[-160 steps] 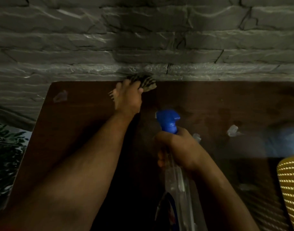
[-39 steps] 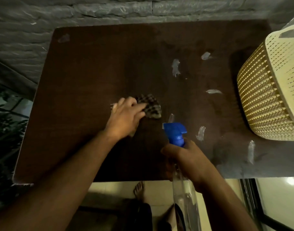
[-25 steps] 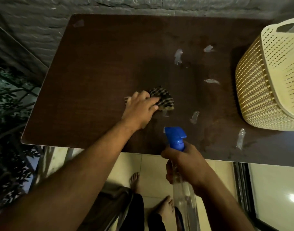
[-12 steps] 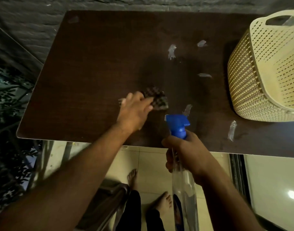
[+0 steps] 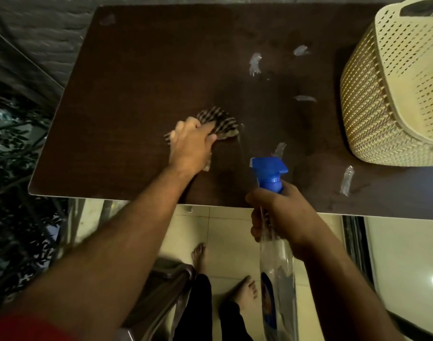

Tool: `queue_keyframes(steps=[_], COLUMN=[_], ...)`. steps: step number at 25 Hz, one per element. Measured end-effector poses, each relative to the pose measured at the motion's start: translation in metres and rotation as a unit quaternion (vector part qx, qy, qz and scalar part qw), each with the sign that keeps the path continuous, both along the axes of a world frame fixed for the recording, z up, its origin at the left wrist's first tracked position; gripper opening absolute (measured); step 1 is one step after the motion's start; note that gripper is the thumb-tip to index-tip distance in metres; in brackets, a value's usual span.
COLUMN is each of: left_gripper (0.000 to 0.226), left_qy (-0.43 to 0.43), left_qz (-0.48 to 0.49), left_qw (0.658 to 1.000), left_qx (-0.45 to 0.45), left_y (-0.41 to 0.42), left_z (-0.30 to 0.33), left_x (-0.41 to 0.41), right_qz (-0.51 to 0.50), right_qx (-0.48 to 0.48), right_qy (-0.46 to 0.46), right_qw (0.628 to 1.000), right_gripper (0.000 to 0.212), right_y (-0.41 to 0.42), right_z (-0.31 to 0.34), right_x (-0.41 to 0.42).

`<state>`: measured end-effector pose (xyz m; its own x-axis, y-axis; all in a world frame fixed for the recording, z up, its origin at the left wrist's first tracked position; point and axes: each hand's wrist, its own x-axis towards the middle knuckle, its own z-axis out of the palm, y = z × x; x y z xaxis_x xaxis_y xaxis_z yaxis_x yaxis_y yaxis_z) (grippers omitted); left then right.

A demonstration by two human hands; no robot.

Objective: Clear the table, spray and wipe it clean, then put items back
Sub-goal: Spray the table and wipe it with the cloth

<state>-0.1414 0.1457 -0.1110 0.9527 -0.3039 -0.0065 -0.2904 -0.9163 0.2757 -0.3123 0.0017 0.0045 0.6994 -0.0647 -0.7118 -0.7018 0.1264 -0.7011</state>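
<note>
A crumpled dark checked cloth (image 5: pixel 219 123) is pressed onto the dark brown wooden table (image 5: pixel 136 82) near its middle by the left hand (image 5: pixel 192 145), fingers curled over it. A clear plastic spray bottle with a blue trigger head (image 5: pixel 272 193) is gripped round the neck by the right hand (image 5: pixel 282 215), held over the near table edge. A cream perforated plastic basket (image 5: pixel 395 94) is seen at the table's right end. Pale smears (image 5: pixel 254 64) are scattered between cloth and basket.
</note>
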Motion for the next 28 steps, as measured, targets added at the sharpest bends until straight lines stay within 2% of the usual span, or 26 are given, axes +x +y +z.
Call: queue_keyframes(steps=[3,6,9,14,19,28], left_gripper=[0.035,0.039,0.042,0.036,0.039,0.039], left_qy=[0.031,0.047,0.031,-0.011,-0.009,0.004], left_qz=[-0.06,-0.119,-0.183,-0.086,-0.015,0.022], left_qw=[0.998,0.992,0.983,0.996,1.0,1.0], left_qx=[0.006,-0.013,-0.007,-0.02,-0.016,0.015], left_y=[-0.013,0.014,0.037,0.011,-0.033,-0.069], left_z=[0.002,0.006,0.007,0.0,-0.001,0.0], left_x=[-0.055,-0.106,-0.103,-0.022,0.038,0.132], right_qz=[0.001,0.003,-0.007,-0.01,-0.019,-0.01], right_qx=[0.003,0.01,0.011,0.012,0.025,0.031], right_qy=[-0.024,-0.053,-0.049,-0.021,-0.026,-0.02], right_qw=[1.0,0.999,0.999,1.0,0.999,0.999], right_gripper=[0.016,0.013,0.017,0.022,0.024,0.021], right_y=[0.001,0.002,-0.005,-0.023,-0.034,-0.063], right_z=[0.005,0.013,0.013,0.002,0.001,-0.002], right_x=[0.002,0.003,0.004,0.01,0.029,0.104])
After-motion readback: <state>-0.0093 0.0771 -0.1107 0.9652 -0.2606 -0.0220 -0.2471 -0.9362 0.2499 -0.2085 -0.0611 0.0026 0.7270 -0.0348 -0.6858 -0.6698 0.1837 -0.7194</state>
